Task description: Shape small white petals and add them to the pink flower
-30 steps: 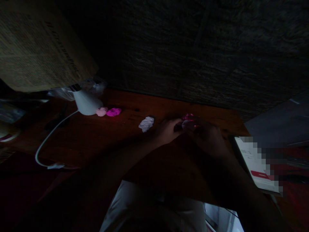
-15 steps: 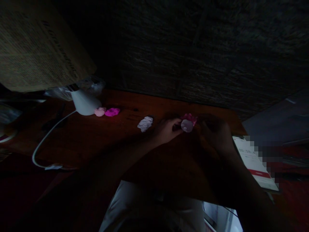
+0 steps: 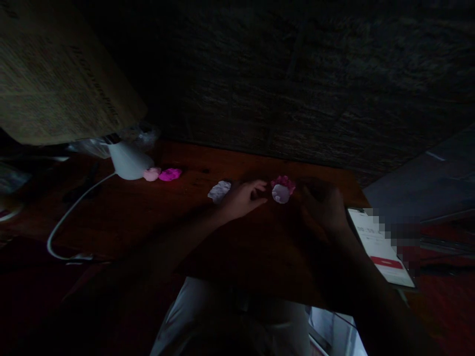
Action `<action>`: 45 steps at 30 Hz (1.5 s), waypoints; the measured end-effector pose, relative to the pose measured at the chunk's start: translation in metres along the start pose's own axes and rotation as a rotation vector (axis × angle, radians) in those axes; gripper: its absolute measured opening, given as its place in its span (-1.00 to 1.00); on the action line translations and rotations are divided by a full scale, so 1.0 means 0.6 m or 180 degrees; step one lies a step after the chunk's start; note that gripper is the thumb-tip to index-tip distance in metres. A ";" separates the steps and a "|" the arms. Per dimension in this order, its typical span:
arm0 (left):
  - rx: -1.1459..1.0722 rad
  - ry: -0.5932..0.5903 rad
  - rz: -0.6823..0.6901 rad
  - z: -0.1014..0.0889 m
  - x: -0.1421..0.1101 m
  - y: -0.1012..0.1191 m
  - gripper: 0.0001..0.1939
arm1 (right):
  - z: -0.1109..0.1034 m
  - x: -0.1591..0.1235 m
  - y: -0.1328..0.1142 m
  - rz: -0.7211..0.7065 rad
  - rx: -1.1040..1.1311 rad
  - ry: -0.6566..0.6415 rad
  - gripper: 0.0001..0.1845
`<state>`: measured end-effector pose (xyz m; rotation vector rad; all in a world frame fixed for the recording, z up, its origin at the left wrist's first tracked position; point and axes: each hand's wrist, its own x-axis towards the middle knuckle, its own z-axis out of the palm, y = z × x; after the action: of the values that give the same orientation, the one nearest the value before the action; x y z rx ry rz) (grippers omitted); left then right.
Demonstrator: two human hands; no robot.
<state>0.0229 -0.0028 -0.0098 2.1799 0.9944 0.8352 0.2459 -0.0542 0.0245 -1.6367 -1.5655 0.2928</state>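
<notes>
A pale round piece (image 3: 281, 194) rests against crinkled pink material (image 3: 285, 182), perhaps paper, in the middle of the wooden table. To its left is my left hand (image 3: 245, 197), fingers curved and apart, a small gap between them and the pale piece. Dim light covers my right hand (image 3: 324, 202) on the other side, close to the pink edge; whether its fingers grip anything is too dark to make out. A crumpled white piece (image 3: 218, 191) lies partly behind my left hand.
Light pink (image 3: 152, 174) and bright magenta (image 3: 170, 174) crumpled lumps sit beside a white lamp base (image 3: 130, 160) with a cord. A newsprint-patterned lampshade (image 3: 70, 79) overhangs the left. A device with a lit screen (image 3: 378, 247) lies at the right edge. A dark textured wall (image 3: 237, 89) stands behind.
My left hand has let go of the pale round piece and drawn back to the left, now partly covering the crumpled white piece. The whole view has shifted slightly.
</notes>
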 end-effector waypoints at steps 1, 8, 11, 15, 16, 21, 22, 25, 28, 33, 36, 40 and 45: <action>0.0232 0.0057 0.0035 -0.011 -0.001 0.000 -0.68 | -0.001 0.000 0.000 0.0037 0.0012 0.0024 -0.61; 0.0947 0.0292 0.0151 -0.066 0.006 -0.008 -0.80 | -0.004 0.006 0.011 -0.0022 0.0204 -0.0093 -0.65; 0.1091 -0.0030 0.0113 -0.088 0.009 -0.013 -0.74 | -0.008 0.007 0.010 -0.0209 0.0128 -0.0319 -0.68; 0.1125 -0.0462 -0.0048 -0.123 0.008 -0.025 -0.60 | -0.012 0.007 0.006 -0.0355 -0.0114 -0.0430 -0.71; 0.1132 -0.0626 -0.0018 -0.130 0.007 -0.029 -0.57 | -0.012 0.007 0.006 -0.0390 -0.0173 -0.0446 -0.72; 0.1152 -0.1025 -0.0083 -0.143 0.004 -0.044 -0.56 | -0.008 0.008 0.010 -0.0494 -0.0449 -0.0525 -0.74; 0.1157 -0.0998 -0.0096 -0.140 0.004 -0.044 -0.56 | -0.007 0.008 0.010 -0.0499 -0.0473 -0.0556 -0.74; 0.1115 -0.0740 0.0058 -0.119 0.005 -0.036 -0.60 | -0.005 0.007 0.006 -0.0440 -0.0588 -0.0619 -0.75; 0.0737 -0.0373 0.0178 -0.078 0.000 -0.018 -0.51 | -0.001 0.005 0.002 -0.0319 -0.0730 -0.0634 -0.76; 0.0337 -0.0264 0.0060 -0.008 -0.013 0.010 -0.18 | 0.009 0.003 -0.003 -0.0159 -0.0875 -0.0596 -0.78; 0.0253 -0.0287 -0.0094 0.013 -0.013 0.015 -0.11 | 0.012 0.000 -0.009 -0.0045 -0.0876 -0.0522 -0.78; -0.0075 -0.0159 -0.0114 0.022 -0.007 0.013 -0.06 | 0.014 -0.007 -0.023 0.0065 -0.0619 -0.0435 -0.76; -0.0735 -0.0075 -0.0094 0.027 -0.004 0.010 -0.12 | 0.016 -0.017 -0.034 0.0110 -0.0209 -0.0453 -0.68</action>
<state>0.0362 -0.0121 -0.0164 1.9704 0.8705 0.8635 0.2231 -0.0621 0.0290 -1.7272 -1.6694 0.3875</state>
